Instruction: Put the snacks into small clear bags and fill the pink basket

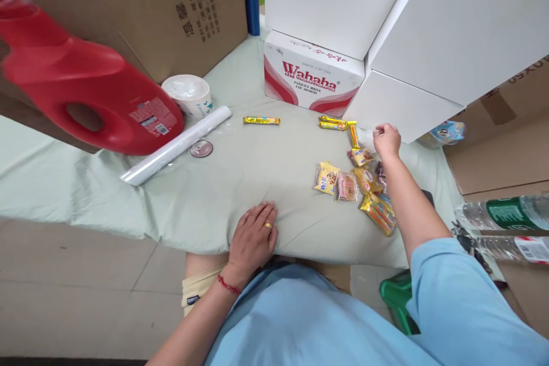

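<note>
My left hand (254, 235) lies flat, palm down, on the cloth near the table's front edge, holding nothing. At the right, my right hand (387, 140) has its fingers pinched at a clear plastic wrapper (365, 137); their tips are partly hidden. Close by are an upright yellow snack stick (354, 134) and a yellow biscuit packet (361, 156). Nearer me lie a yellow cookie packet (327, 177), a pink-wrapped snack (347, 187), a golden packet (367, 180) and a yellow-orange packet (378, 213). My right forearm partly covers a dark packet (381, 174).
Yellow snack sticks (332, 123) lie before the Wahaba box (313, 77), another stick (261, 120) further left. Leftward are a white roll (180, 146), a round metallic disc (201, 148), a paper tub (189, 97) and a red jug (94, 91). Plastic bottles (510, 213) lie far right.
</note>
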The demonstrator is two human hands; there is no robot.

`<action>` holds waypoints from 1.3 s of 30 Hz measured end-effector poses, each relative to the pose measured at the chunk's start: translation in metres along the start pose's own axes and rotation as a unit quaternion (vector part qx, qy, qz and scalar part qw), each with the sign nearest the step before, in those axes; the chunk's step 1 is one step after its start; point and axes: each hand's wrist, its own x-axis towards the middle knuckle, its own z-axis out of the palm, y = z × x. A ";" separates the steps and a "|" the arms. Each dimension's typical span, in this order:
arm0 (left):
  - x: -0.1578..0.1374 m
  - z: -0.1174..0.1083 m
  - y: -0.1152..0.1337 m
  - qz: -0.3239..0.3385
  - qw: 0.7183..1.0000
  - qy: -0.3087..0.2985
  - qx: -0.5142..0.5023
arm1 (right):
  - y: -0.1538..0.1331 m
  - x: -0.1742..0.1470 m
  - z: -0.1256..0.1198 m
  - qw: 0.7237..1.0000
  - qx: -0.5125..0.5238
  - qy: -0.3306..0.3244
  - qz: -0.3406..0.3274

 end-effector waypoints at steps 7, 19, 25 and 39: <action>-0.002 0.004 -0.001 -0.019 0.999 0.003 -0.033 | 0.029 0.013 0.023 0.997 -0.019 -0.058 0.040; -0.003 0.005 -0.003 -0.005 1.000 0.012 -0.025 | 0.050 0.006 -0.035 0.998 0.018 0.051 -0.027; -0.001 0.004 -0.002 0.006 1.000 0.018 -0.009 | 0.034 0.000 -0.035 0.995 -0.052 0.077 -0.044; -0.004 -0.001 -0.007 -0.034 0.986 0.071 -0.149 | -0.022 -0.106 -0.048 0.744 0.643 -0.149 0.104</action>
